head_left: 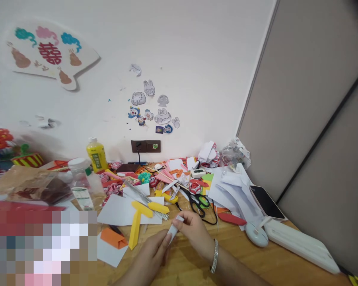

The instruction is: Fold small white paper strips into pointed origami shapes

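My left hand (pixel 151 254) and my right hand (pixel 193 232) meet low in the middle of the view, over a wooden table (pixel 274 262). Both are closed on a small white folded paper strip (pixel 174 228): the left pinches its lower end, the right its upper end. A silver bracelet (pixel 214 256) circles my right wrist. Just left of the hands lies a yellow folded paper shape (pixel 139 222) on a white sheet (pixel 119 210). Beside it is an orange folded paper (pixel 113 237).
Black scissors (pixel 198 202) lie just beyond my right hand among several coloured paper scraps. A yellow bottle (pixel 97 155) and a clear bottle (pixel 82 182) stand to the left. A dark phone (pixel 266 201), white papers (pixel 232 186) and a white case (pixel 298 240) sit on the right.
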`<state>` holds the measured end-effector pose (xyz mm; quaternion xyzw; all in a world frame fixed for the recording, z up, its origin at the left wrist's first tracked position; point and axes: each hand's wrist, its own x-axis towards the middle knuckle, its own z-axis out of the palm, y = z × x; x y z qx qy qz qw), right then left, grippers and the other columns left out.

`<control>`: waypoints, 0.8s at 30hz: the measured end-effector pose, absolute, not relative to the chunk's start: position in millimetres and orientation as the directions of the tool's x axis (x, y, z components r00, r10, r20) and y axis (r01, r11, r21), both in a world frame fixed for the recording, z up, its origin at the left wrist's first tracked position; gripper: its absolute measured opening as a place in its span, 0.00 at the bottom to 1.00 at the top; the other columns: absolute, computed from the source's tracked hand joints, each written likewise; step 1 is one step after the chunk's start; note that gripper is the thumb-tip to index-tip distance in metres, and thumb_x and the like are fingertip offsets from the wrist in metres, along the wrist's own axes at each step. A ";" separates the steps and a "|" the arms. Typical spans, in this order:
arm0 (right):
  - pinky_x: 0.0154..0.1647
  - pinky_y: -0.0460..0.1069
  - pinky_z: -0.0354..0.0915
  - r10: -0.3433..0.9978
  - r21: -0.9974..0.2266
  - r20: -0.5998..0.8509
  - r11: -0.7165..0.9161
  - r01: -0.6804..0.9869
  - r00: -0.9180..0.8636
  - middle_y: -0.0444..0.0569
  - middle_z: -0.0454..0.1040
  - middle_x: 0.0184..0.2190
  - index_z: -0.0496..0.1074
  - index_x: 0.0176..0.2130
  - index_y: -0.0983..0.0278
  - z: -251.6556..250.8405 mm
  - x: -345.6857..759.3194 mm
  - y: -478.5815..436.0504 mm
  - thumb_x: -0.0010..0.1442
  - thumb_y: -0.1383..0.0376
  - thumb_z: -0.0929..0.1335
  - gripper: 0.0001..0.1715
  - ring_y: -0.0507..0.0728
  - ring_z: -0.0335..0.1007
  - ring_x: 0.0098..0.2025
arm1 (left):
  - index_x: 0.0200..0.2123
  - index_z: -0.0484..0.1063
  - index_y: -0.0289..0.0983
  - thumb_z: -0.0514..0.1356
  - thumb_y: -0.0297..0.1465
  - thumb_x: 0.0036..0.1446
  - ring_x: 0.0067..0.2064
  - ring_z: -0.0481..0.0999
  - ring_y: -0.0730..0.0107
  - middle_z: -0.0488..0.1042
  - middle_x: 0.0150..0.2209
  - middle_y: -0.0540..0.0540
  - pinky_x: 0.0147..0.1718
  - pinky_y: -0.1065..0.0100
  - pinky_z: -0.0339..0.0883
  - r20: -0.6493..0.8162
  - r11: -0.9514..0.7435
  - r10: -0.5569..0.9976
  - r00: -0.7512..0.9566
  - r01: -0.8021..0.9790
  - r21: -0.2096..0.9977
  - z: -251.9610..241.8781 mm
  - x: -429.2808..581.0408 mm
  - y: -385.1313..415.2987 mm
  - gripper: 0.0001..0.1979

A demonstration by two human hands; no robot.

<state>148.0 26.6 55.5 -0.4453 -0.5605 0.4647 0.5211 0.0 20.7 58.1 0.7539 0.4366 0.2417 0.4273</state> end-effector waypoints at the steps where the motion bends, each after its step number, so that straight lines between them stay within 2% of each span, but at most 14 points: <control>1: 0.26 0.44 0.56 0.983 -0.985 0.173 0.174 0.019 -0.059 0.41 0.64 0.20 0.68 0.24 0.67 55.9 147.8 26.7 0.49 0.55 0.68 0.17 0.50 0.59 0.24 | 0.19 0.55 0.39 0.41 0.44 0.58 0.23 0.63 0.71 0.60 0.17 0.54 0.25 0.73 0.57 -0.008 -0.256 0.865 0.502 0.455 0.853 57.6 -0.2 20.9 0.20; 4: 0.26 0.44 0.56 0.982 -0.984 0.175 0.175 0.000 -0.064 0.42 0.64 0.20 0.68 0.24 0.68 57.2 147.5 27.2 0.49 0.54 0.68 0.18 0.50 0.59 0.25 | 0.20 0.58 0.39 0.42 0.42 0.58 0.24 0.65 0.70 0.62 0.18 0.54 0.26 0.72 0.58 0.014 -0.284 0.868 0.496 0.473 0.834 56.6 -1.1 21.5 0.20; 9: 0.28 0.44 0.56 0.986 -0.986 0.167 0.165 -0.036 -0.032 0.43 0.66 0.21 0.69 0.25 0.68 56.3 147.3 28.2 0.48 0.55 0.68 0.17 0.50 0.59 0.25 | 0.31 0.65 0.38 0.44 0.37 0.57 0.28 0.69 0.68 0.69 0.24 0.51 0.29 0.71 0.61 0.057 -0.361 0.863 0.502 0.532 0.766 57.7 -3.7 22.1 0.14; 12: 0.27 0.44 0.56 0.987 -0.986 0.160 0.159 -0.044 -0.015 0.43 0.66 0.21 0.70 0.25 0.68 55.4 146.5 28.4 0.48 0.55 0.68 0.17 0.50 0.60 0.25 | 0.30 0.67 0.39 0.43 0.35 0.58 0.30 0.71 0.67 0.73 0.27 0.48 0.30 0.70 0.62 0.081 -0.403 0.866 0.493 0.594 0.697 61.5 -6.2 20.9 0.15; 17: 0.25 0.44 0.55 0.986 -0.985 0.168 0.169 -0.028 0.012 0.42 0.65 0.19 0.69 0.24 0.68 57.2 145.7 27.4 0.47 0.54 0.68 0.17 0.49 0.59 0.23 | 0.38 0.68 0.40 0.46 0.30 0.56 0.39 0.72 0.63 0.75 0.39 0.44 0.37 0.68 0.62 0.190 -0.486 0.858 0.477 0.637 0.598 69.5 -8.9 19.4 0.13; 19: 0.25 0.44 0.55 0.986 -0.986 0.166 0.166 -0.021 0.016 0.42 0.65 0.19 0.69 0.23 0.68 57.4 146.2 27.4 0.48 0.55 0.68 0.17 0.49 0.59 0.23 | 0.37 0.68 0.41 0.45 0.30 0.56 0.38 0.72 0.64 0.75 0.38 0.45 0.36 0.69 0.63 0.178 -0.479 0.861 0.477 0.640 0.601 72.4 -8.9 19.5 0.13; 24: 0.25 0.44 0.56 0.989 -0.989 0.145 0.145 -0.011 -0.009 0.43 0.66 0.19 0.69 0.24 0.68 55.6 149.0 29.1 0.48 0.55 0.68 0.17 0.50 0.60 0.23 | 0.25 0.64 0.39 0.43 0.27 0.54 0.30 0.71 0.67 0.73 0.26 0.48 0.29 0.71 0.61 0.095 -0.422 0.881 0.464 0.680 0.599 77.5 -7.4 19.7 0.13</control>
